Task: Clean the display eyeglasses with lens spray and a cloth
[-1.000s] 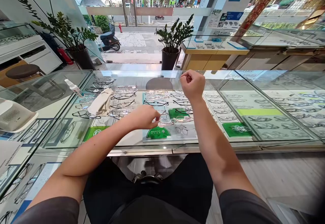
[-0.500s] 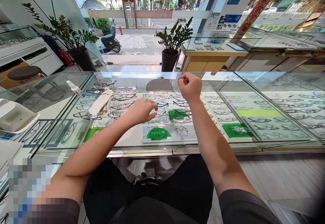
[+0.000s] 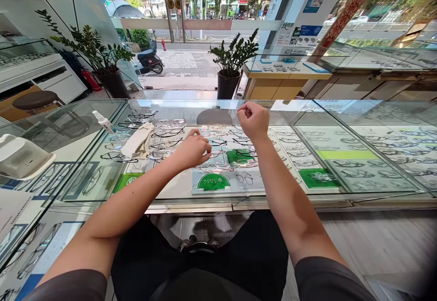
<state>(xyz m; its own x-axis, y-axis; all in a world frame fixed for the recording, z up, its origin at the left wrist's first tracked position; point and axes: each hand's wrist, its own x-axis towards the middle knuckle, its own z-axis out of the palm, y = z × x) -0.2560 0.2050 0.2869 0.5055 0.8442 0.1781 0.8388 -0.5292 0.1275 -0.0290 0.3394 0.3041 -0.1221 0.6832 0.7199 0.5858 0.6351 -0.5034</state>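
Note:
My left hand (image 3: 194,150) hovers over or rests on the glass display counter (image 3: 252,200); I cannot tell which. Its fingers are loosely bent and apart, with nothing seen in them. Farther right, my right hand (image 3: 253,121) is curled into a loose fist above the glass, and no object shows in it. Left of my left hand lies a crumpled beige cloth (image 3: 138,140). A small white spray bottle (image 3: 104,122) is beyond the cloth. Rows of eyeglasses (image 3: 169,132) fill the area around both hands, beside a green half-round sign (image 3: 214,181).
A white device (image 3: 23,155) sits on the counter at the left. Beyond the counter are two potted plants, one in the middle (image 3: 229,84) and one at the left (image 3: 114,82). A brown stool (image 3: 36,100) stands at the far left.
My left hand has turned slightly and its fingers have shifted, with the index finger now raised. My right fist stays almost in place. The view has tilted up slightly.

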